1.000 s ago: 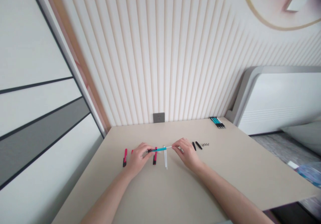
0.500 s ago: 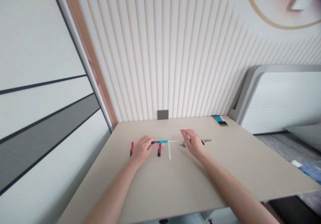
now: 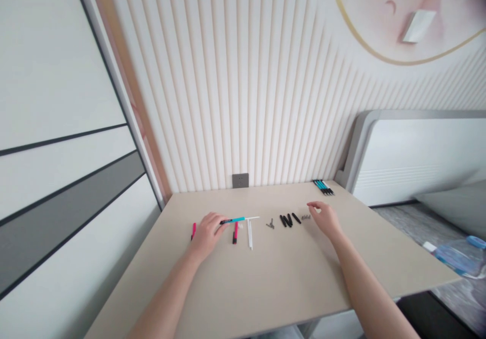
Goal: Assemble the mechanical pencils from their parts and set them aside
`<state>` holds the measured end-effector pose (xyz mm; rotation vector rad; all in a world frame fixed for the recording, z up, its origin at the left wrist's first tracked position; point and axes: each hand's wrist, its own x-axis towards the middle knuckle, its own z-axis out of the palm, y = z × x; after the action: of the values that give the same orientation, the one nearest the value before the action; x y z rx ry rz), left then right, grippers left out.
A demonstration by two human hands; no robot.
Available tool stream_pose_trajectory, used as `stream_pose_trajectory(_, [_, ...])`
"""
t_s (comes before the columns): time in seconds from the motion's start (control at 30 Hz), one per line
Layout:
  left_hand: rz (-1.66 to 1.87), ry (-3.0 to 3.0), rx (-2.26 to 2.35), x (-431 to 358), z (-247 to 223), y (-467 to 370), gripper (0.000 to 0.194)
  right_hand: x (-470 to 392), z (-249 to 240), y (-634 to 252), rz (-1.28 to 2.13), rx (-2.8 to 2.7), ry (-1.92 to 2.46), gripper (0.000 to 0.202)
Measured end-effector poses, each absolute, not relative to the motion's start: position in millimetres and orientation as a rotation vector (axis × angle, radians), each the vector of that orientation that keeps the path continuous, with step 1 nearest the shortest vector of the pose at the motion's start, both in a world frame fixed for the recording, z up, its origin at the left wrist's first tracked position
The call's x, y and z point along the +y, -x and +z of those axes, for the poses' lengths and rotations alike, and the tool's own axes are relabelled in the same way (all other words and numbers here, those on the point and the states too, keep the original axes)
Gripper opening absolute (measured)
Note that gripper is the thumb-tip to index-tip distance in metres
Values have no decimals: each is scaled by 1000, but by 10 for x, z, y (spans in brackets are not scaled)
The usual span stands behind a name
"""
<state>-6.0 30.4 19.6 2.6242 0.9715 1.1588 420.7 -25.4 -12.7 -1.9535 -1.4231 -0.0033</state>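
Note:
My left hand (image 3: pixel 207 235) is closed on a blue pen barrel (image 3: pixel 238 219) with a black end, held level above the table. A thin white refill (image 3: pixel 252 218) sticks out of its right end. Below lie loose white refills (image 3: pixel 249 236) and a pink and black pen part (image 3: pixel 235 232). Another pink part (image 3: pixel 194 228) is partly hidden beside my left hand. My right hand (image 3: pixel 325 220) hovers with fingertips slightly apart, nearest to some small metal springs (image 3: pixel 306 217). Left of these lie several black grips (image 3: pixel 289 220) and small grey metal pieces (image 3: pixel 270 224).
Several blue and black pens (image 3: pixel 323 187) lie side by side at the back right of the beige table (image 3: pixel 281 278). Behind it rises a ribbed wall with a dark socket (image 3: pixel 240 180). A white cabinet (image 3: pixel 68 217) stands left, a bed headboard (image 3: pixel 410 156) right.
My right hand has moved right, away from the refill's tip and past the black grips, which now show. The left hand still holds the pen barrel. The view has turned slightly right.

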Motion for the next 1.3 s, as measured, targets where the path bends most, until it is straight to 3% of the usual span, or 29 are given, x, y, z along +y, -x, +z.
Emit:
stream_pose_trajectory(0.27, [1147, -2659, 941, 308, 202, 25, 12, -284, -68, -3968, 8, -1651, 1922, 25])
stream_pose_trajectory(0.67, [1127, -2664, 936, 312, 177, 22, 14, -310, -11, -3195, 19, -1990, 1524, 23])
stream_pose_trajectory(1.3, [1071, -2626, 959, 303, 151, 19, 14, -252, -154, -3470, -60, -1820, 1756, 27])
